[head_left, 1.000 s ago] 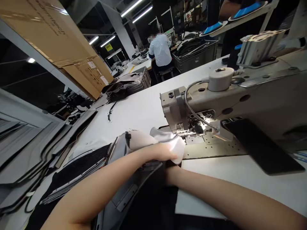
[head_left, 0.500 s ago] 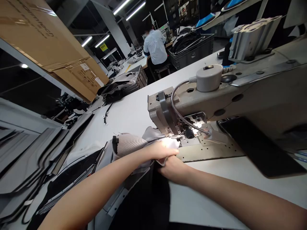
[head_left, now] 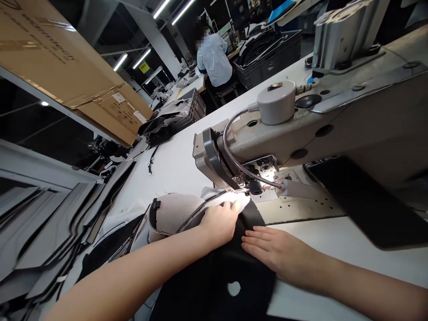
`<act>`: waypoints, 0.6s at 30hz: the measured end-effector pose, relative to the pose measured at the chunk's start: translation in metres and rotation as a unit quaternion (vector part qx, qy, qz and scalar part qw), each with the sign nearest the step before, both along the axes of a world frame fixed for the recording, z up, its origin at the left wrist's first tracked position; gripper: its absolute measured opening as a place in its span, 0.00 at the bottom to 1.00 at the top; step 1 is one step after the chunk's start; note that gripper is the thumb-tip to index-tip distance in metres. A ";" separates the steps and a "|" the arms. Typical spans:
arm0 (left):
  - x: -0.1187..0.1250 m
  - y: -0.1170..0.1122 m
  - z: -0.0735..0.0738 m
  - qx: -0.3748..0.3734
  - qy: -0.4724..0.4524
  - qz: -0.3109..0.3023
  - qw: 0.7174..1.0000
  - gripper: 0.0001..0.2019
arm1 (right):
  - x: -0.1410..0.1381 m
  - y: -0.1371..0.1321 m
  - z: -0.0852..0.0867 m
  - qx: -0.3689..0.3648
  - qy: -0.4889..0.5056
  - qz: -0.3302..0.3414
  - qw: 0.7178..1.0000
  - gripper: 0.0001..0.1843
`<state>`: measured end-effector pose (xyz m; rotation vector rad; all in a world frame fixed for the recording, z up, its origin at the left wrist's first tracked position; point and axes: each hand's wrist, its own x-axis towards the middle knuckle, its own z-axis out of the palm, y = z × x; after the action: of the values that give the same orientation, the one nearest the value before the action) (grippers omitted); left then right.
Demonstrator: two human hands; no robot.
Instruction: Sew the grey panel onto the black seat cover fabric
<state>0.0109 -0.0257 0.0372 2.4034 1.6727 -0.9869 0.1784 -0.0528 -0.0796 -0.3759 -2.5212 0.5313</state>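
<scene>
My left hand (head_left: pixel 219 223) presses on grey knit fabric (head_left: pixel 174 211) right at the needle area of the sewing machine (head_left: pixel 301 129). The fingers curl over the fabric's lit edge just below the presser foot (head_left: pixel 247 188). My right hand (head_left: pixel 274 249) lies flat, fingers together, on a black fabric panel (head_left: pixel 220 276) with a small round hole in it. The black panel spreads from the machine bed toward me. Both pieces meet under the machine's head.
Stacks of grey cut panels (head_left: pixel 43 232) lie at the left. Cardboard boxes (head_left: pixel 80 76) sit on a shelf above. A person in a light shirt (head_left: pixel 214 58) sits at a far table near a dark crate (head_left: pixel 267 58). A black slab (head_left: pixel 364 200) rests on the table at right.
My right hand has come out from under the fabric and now lies flat on the black panel. The black panel has spread out, and the grey fabric edge moved under the machine head.
</scene>
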 end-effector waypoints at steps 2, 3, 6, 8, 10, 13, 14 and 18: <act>0.000 0.002 0.002 -0.016 -0.004 0.000 1.000 0.30 | -0.002 -0.001 0.001 0.026 -0.021 -0.029 0.999 0.26; -0.001 0.004 0.004 -0.031 -0.012 -0.003 0.999 0.33 | -0.004 0.000 0.003 0.028 -0.036 -0.039 0.998 0.28; -0.003 0.012 0.011 -0.084 -0.042 -0.013 0.995 0.38 | -0.009 0.000 0.006 0.033 -0.059 -0.057 0.996 0.30; -0.004 0.017 0.015 -0.103 -0.053 -0.021 0.993 0.37 | -0.014 -0.001 0.004 0.067 -0.051 -0.082 0.993 0.27; -0.005 0.021 0.017 -0.104 -0.058 -0.035 0.992 0.37 | -0.021 -0.004 -0.001 0.108 -0.043 -0.113 0.987 0.24; -0.004 0.024 0.019 -0.106 -0.062 -0.046 0.991 0.38 | -0.027 -0.009 -0.008 0.138 -0.044 -0.132 0.981 0.24; -0.003 0.024 0.020 -0.112 -0.062 -0.044 0.991 0.38 | -0.029 -0.010 -0.010 0.140 -0.045 -0.132 0.980 0.24; 0.003 0.025 0.017 -0.147 -0.051 -0.025 0.988 0.36 | -0.033 -0.008 -0.013 0.144 -0.041 -0.137 0.979 0.24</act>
<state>0.0143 -0.0005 0.0542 2.2697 1.3338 -1.0171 0.1458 -0.0605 -0.0923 -0.6320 -2.5187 0.0433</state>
